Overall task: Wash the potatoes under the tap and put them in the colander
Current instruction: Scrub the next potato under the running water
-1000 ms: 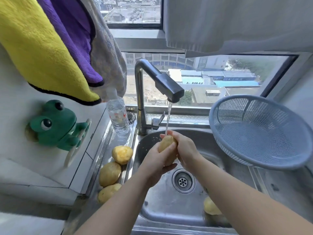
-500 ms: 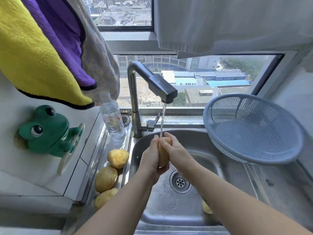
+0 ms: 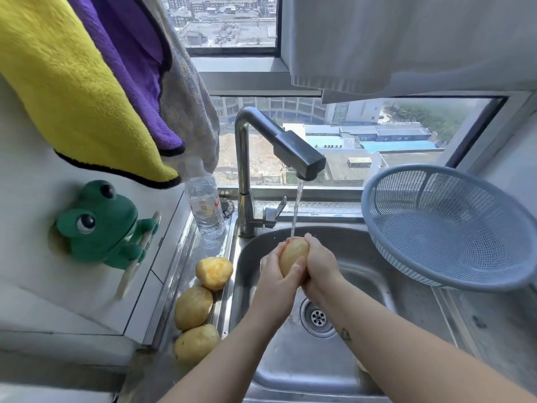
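Both hands clasp one potato (image 3: 293,255) under the tap's (image 3: 300,158) stream: left hand (image 3: 280,274) beneath, right hand (image 3: 321,264) alongside. The colander (image 3: 444,228) sits right of them.

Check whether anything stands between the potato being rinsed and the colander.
Nothing visible does. The left hand and right hand grip the potato under the tap; the colander leans to the right, empty, with only bare sink between.

A green frog toy (image 3: 98,225) clings to the wall (image 3: 26,170) at nine o'clock, a clear water bottle (image 3: 205,207) at its three o'clock; a yellow towel (image 3: 72,82) and a purple towel (image 3: 133,62) hang at eleven.
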{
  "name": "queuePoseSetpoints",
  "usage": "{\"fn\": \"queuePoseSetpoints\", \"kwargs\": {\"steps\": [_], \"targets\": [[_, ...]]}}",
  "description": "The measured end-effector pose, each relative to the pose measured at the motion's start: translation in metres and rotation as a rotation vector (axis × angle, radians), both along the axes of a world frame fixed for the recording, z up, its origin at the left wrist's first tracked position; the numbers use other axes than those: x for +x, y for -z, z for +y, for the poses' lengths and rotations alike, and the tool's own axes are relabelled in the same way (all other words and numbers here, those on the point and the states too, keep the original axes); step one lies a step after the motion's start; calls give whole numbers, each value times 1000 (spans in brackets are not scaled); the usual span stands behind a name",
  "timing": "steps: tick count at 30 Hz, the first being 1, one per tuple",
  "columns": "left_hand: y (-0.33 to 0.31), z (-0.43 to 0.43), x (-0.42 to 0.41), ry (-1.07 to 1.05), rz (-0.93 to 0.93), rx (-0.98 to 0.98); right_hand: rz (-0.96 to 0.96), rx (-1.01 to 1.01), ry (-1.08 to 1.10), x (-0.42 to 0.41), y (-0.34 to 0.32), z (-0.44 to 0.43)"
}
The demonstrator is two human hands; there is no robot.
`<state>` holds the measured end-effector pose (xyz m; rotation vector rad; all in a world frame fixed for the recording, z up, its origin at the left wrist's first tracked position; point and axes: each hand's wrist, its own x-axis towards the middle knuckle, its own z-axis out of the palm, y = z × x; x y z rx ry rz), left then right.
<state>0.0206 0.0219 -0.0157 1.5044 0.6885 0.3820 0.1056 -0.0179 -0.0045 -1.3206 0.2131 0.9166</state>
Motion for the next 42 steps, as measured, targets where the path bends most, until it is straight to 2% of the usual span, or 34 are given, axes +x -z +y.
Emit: {"fn": "queuePoseSetpoints", "kwargs": {"steps": [2,4,9,12,15,17,20,23,25,28,31,34,38,42], "targets": [[3,2,5,-45,9,-134,23,67,-21,-2,-5,-1],[5,3,11,-45,28,-229,-35,90,-65,-4,-8,-3],[-6,-2,23,-89,87,-188,-272,9,-99,-5,-2,-10],[-7,-1,33,-213,129,-346,-409,-34,-79,-3,0,-13],[-6,2,39,-222,152,-427,-454,-15,-128,-2,-3,-15],[-2,7,41,-238,181,-366,-435,22,-202,-1,-2,-17],[5,10,38,-241,192,-104,-409,-6,-272,-4,-1,-18],[10,2,27,-171,121,157,-378,10,-148,-6,0,-16],[8,-4,21,-107,86,236,-343,24,-59,-5,-1,-14],[10,-4,16,-101,-6,104,-204,70,-7,0,-4,-10],[2,-3,9,-170,15,-166,-56,86,-24,6,-5,-8],[-9,1,2,21,72,-452,-40,148,-81,7,-5,-9],[-18,18,-5,246,147,-440,-124,123,-282,9,-8,-18],[-16,14,-3,314,121,-306,-283,-8,-374,14,-10,-21]]}}
